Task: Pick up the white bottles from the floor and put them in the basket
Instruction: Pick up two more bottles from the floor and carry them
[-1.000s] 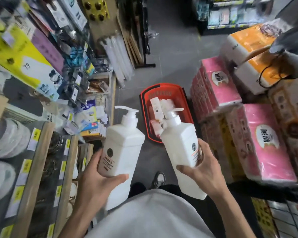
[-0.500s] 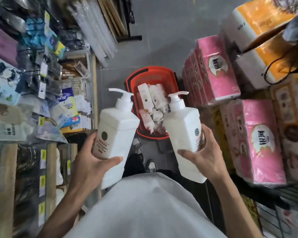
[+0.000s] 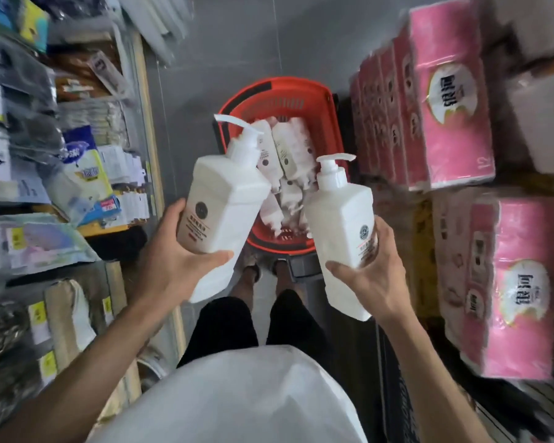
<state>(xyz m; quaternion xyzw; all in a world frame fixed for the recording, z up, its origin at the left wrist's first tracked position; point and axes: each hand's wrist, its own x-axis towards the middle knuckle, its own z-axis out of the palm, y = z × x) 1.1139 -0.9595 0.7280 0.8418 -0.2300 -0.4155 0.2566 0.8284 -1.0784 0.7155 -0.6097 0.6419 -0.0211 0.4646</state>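
Observation:
My left hand (image 3: 176, 266) grips a white pump bottle (image 3: 221, 212) around its lower half, tilted so its nozzle leans over the basket. A second white pump bottle (image 3: 343, 231) is held the same way by my right hand (image 3: 371, 282), its pump pointing up and to the right. Both bottles hover above the near edge of a red shopping basket (image 3: 327, 123) that stands on the grey floor just ahead of my feet. Several white bottles (image 3: 288, 155) lie jumbled inside the basket.
Shelves packed with bagged goods (image 3: 77, 174) line the left of the narrow aisle. Stacked pink tissue packs (image 3: 442, 100) and more packs (image 3: 518, 289) crowd the right, close to the basket. Grey floor (image 3: 253, 43) runs on beyond it.
The view has moved forward and tipped down, so the basket now lies right under the bottles. Both hands have carried their bottles closer to it, the left one tilting over the rim.

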